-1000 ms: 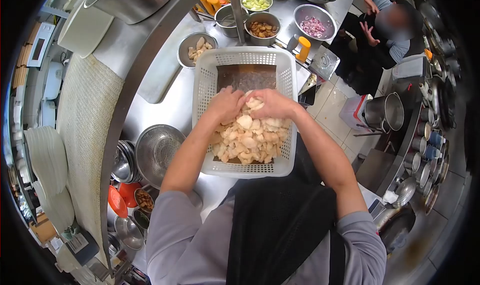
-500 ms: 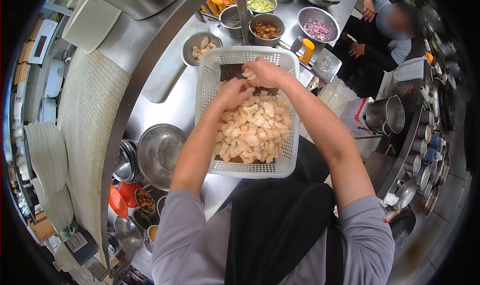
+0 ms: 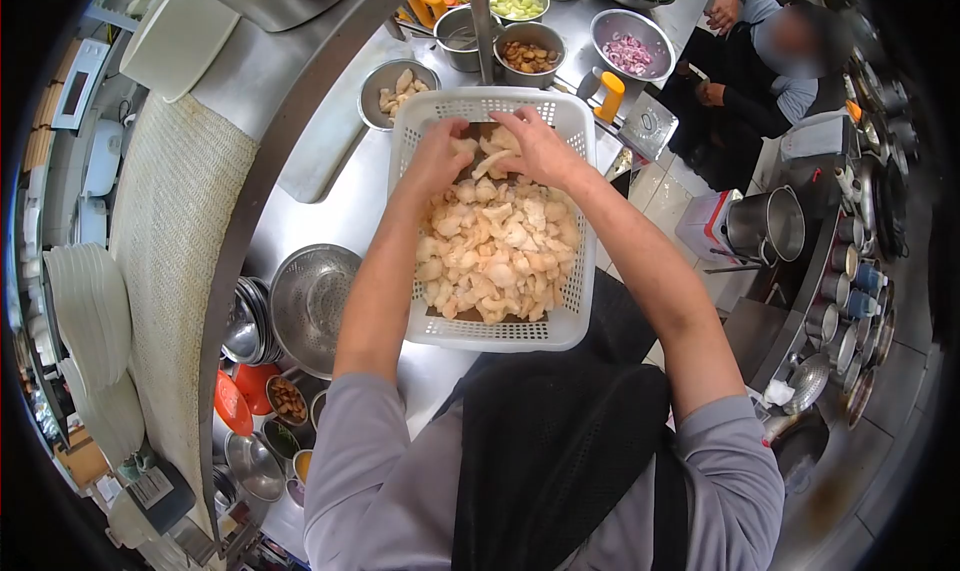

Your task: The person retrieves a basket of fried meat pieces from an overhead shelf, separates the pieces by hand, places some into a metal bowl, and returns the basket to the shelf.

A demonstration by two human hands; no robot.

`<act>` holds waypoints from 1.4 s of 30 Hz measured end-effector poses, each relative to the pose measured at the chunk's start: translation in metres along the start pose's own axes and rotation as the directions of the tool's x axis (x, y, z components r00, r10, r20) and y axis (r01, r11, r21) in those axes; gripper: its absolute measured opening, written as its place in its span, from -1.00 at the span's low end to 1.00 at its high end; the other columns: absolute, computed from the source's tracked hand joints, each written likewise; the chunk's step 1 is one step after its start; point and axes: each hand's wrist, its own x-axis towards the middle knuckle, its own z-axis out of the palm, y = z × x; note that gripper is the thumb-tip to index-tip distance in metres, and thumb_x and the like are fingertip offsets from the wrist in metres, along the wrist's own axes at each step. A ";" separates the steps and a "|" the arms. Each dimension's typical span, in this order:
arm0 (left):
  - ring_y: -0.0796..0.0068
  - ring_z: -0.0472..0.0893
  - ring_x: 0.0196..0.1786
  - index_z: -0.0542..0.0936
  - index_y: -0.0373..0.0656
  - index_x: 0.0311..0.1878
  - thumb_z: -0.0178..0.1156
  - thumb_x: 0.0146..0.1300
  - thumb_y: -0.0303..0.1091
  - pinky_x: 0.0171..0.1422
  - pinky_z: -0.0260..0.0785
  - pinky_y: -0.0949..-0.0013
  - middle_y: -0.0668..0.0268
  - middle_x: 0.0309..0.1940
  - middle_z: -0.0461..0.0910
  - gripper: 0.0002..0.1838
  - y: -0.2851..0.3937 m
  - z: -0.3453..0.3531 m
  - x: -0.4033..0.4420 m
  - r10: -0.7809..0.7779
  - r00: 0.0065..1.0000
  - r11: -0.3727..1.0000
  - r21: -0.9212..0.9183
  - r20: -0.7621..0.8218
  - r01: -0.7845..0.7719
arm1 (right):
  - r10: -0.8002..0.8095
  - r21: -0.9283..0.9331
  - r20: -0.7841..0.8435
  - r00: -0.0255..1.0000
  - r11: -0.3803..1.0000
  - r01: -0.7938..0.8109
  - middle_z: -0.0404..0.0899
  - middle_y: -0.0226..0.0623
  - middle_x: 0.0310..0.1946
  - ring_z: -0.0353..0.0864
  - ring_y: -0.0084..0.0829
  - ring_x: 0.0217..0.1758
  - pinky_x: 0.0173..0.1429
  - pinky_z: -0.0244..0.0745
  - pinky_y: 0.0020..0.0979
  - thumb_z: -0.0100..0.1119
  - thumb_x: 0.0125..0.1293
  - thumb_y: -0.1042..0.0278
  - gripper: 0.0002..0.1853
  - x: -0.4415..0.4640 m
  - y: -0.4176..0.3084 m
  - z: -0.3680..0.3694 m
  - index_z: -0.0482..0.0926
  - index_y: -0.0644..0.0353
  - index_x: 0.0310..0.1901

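A white perforated plastic basket (image 3: 400, 316) holds a heap of pale, cream-coloured food pieces (image 3: 495, 256), chunky and uneven; I cannot tell their exact kind. My left hand (image 3: 438, 159) is at the far left of the basket, its fingers curled against a pale piece. Opposite it, my right hand (image 3: 540, 153) curves over several pieces between the two hands, thumb and fingers bent around them. The undersides of both hands are partly hidden. Brown lining shows under the pieces at the far end.
Behind the basket stand a bowl of pale pieces (image 3: 398, 96), a pot of browned pieces (image 3: 530, 56) and a bowl of chopped red onion (image 3: 632, 46). A metal colander (image 3: 310, 311) sits left. Yellow-handled tools (image 3: 610, 96) lie behind right. A co-worker (image 3: 760, 81) is far right.
My hands have moved apart, the left to the left and the right slightly down. More pale pieces now show between them at the basket's far end. The view has shifted slightly.
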 end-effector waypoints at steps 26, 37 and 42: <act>0.53 0.61 -0.24 0.54 -0.21 0.28 0.36 0.41 -0.14 -0.13 0.52 0.35 0.26 -0.12 0.64 -0.50 0.021 -0.008 -0.074 -0.151 0.988 0.980 -0.136 -0.043 0.144 | -0.103 -0.150 0.107 0.989 0.982 0.118 0.67 0.06 -0.07 0.68 0.08 0.09 0.23 0.58 -0.02 0.16 0.40 0.40 -0.79 -0.105 -0.024 0.001 0.68 0.30 -0.04; 0.47 0.57 -0.06 0.53 -0.21 0.16 0.26 0.37 -0.37 0.08 0.50 0.38 0.27 0.03 0.60 -0.67 0.018 -0.022 -0.125 -0.135 0.983 0.930 -0.357 -0.121 0.084 | 0.261 0.773 0.028 0.965 0.606 -0.186 0.66 -0.23 0.14 0.69 -0.41 0.13 0.26 0.63 -0.33 0.03 0.53 0.51 -0.63 -0.102 -0.022 -0.030 0.57 0.24 0.31; 0.58 0.55 -0.01 0.51 -0.20 0.13 0.28 0.42 -0.43 0.10 0.48 0.43 0.38 0.00 0.54 -0.72 0.011 -0.008 -0.135 -0.175 0.985 0.891 -0.427 -0.016 0.151 | 0.337 0.929 0.134 0.932 0.284 -0.236 0.64 -0.23 0.18 0.71 -0.37 0.11 0.21 0.68 -0.30 0.14 0.54 0.47 -0.61 -0.110 -0.022 -0.023 0.52 0.27 0.36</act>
